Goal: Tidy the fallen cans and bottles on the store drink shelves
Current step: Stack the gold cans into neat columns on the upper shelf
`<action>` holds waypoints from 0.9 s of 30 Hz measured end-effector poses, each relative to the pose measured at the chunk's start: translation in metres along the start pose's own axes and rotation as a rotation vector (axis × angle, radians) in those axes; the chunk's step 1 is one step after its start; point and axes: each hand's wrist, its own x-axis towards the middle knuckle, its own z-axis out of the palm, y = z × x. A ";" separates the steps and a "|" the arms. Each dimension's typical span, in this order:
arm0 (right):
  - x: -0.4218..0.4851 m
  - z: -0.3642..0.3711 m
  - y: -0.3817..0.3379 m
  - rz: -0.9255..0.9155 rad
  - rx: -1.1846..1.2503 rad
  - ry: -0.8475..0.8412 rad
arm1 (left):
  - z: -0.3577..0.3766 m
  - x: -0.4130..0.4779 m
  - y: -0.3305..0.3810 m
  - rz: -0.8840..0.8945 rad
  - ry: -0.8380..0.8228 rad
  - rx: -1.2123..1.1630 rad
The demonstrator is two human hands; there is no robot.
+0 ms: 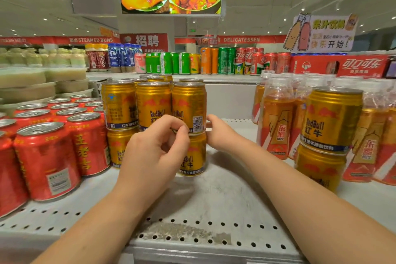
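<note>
Seating the upper gold can squarely on the lower gold can, at the right end of the two-tier gold block toward the middle of the shelf. Pinching the base rim of the upper can between thumb and curled forefinger of the left grip, low down, probably to nudge or twist the base into line rather than to lift. Bracing the opposite side with the right grip, laid against the seam of the two cans, apparently to stop the pair sliding or toppling away from the block; cannot tell whether clasped round the back or merely pressed, with fingertips hidden behind the metal. Standing upright, both cans, close against the neighbouring stack on the left. Judged as a late alignment step, with no fallen can in view nearby. Flanking the work, red cans toward the left edge of the shelf and orange bottles toward the right edge, with a separate gold stack of two just in front of the bottles, well apart from the block. Calling next, in all likelihood, for easing both grips off gently, given a tall, narrow stack quick to tip.
</note>
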 end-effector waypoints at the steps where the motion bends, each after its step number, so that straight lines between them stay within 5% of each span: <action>1: 0.001 0.001 0.001 -0.012 0.024 -0.011 | 0.001 0.001 -0.001 -0.011 0.008 -0.009; 17: -0.067 -0.028 -0.011 0.046 0.001 0.180 | 0.001 0.003 0.001 -0.027 -0.008 -0.058; 27: -0.136 -0.047 -0.006 0.013 -0.016 0.164 | -0.007 0.027 0.028 0.203 0.000 -0.030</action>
